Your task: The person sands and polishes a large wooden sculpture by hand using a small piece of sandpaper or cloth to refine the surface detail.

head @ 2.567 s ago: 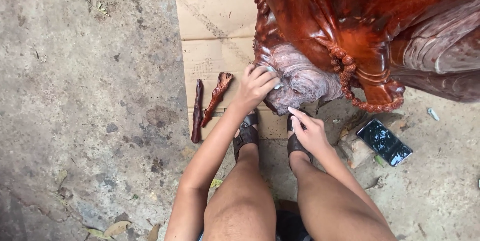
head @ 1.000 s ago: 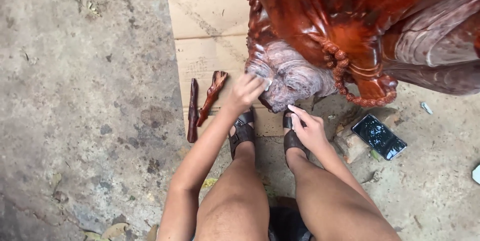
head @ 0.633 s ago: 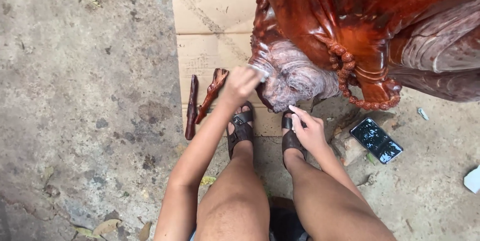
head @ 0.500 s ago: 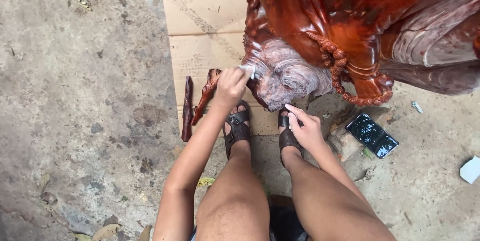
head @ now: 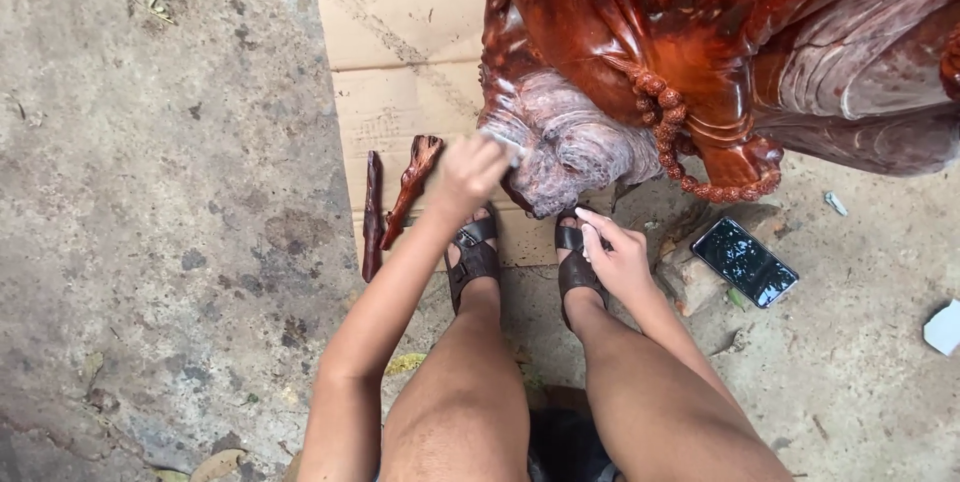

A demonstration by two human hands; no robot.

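against the pale, dull lower edge of the red carved wooden statue (head: 640, 72), a small light scrap (head: 503, 145) is pinched in the closed fingers of the left hand (head: 468, 170). the right hand (head: 618, 260) is held loosely curled just below the statue's edge, gripping nothing, over a sandalled foot. two dark carved wood pieces (head: 395, 202) are laid on the near left part of the cardboard sheet (head: 405, 42). a black phone (head: 744, 262) is seen on the concrete ground (head: 170, 222).
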